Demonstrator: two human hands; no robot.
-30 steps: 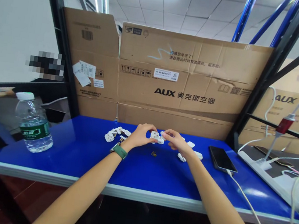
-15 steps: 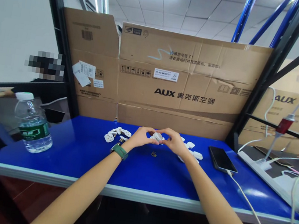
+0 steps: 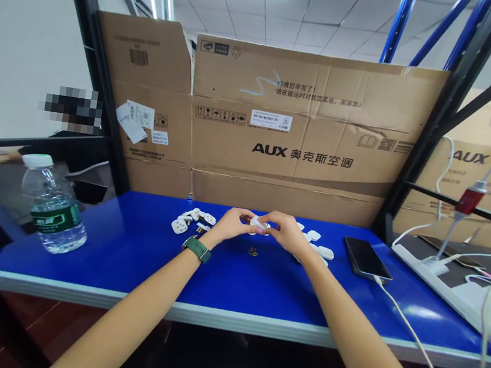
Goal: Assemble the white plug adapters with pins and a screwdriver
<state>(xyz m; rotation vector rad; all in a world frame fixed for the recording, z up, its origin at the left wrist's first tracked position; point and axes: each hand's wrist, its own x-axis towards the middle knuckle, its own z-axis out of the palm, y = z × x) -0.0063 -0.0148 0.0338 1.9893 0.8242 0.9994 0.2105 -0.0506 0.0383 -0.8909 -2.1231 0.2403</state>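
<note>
Between my two hands, above the blue table [image 3: 137, 266], is a small white plastic part [image 3: 259, 223]. The fingertips of my left hand [image 3: 236, 224], which wears a green watch strap, close on its left side. My right hand [image 3: 283, 231] pinches it from the right. Just below lies a little pile of brass screws [image 3: 253, 251]. White plug-like pieces with holes [image 3: 179, 226] are heaped left of my left hand. Several smooth white covers [image 3: 325, 253] lie by my right hand, partly hidden behind it.
A water bottle [image 3: 57, 209] stands at the left. At the right lies a black phone [image 3: 367, 259] with a charging cable, near a white power strip [image 3: 445, 291]. A cardboard panel [image 3: 248, 166] closes off the back. A person in dark clothing [image 3: 72, 150] is beyond the frame at left.
The white part has turned slightly between my fingers, and my hands stay in nearly the same place. The whole view has shifted a little.
</note>
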